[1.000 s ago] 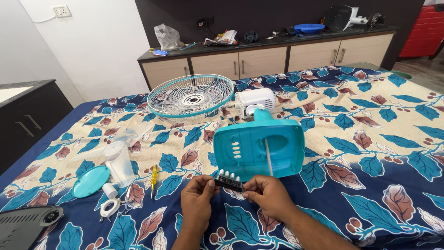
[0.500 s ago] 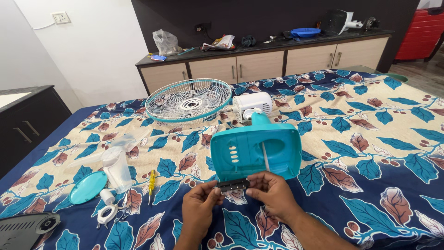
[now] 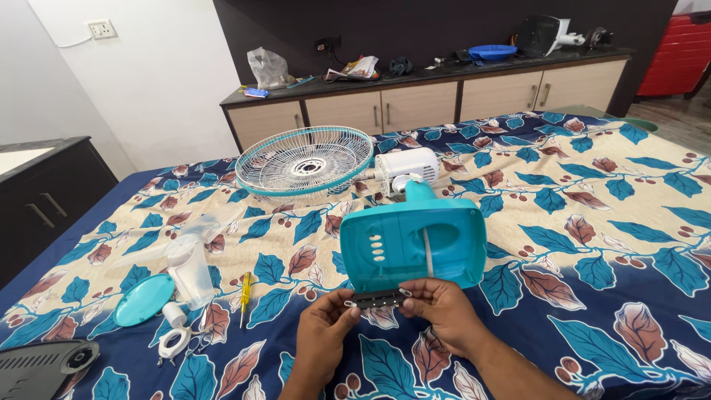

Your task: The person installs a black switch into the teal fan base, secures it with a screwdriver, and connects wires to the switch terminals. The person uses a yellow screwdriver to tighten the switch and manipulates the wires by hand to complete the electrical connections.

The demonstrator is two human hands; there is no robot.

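Low in the middle of the frame, both hands hold a small dark switch strip (image 3: pixel 378 299) level between them: the left hand (image 3: pixel 326 337) pinches its left end with thumb and fingertips closed on it, and the right hand (image 3: pixel 437 311) grips the right end the same way, fingers clamped on the strip. Held at both ends like this, the strip stays flat and lined up with the open lower edge of the teal fan base (image 3: pixel 412 243), which lies just above the hands on the leaf-patterned bedsheet (image 3: pixel 592 244) — tipped on its back so its underside faces the camera. Behind the base, toward the centre, sits the white motor housing (image 3: pixel 406 169) with the round wire guard (image 3: pixel 305 160) lying flat beside it. At the lower left, well apart from the hands, loose parts are set out in reach: a clear fan blade (image 3: pixel 189 263), a teal round cap (image 3: pixel 144 300), a yellow-handled screwdriver (image 3: pixel 245 295) and a white ring-shaped nut (image 3: pixel 173 342). A dark cabinet top (image 3: pixel 429 70) with clutter runs along the upper part of the frame.
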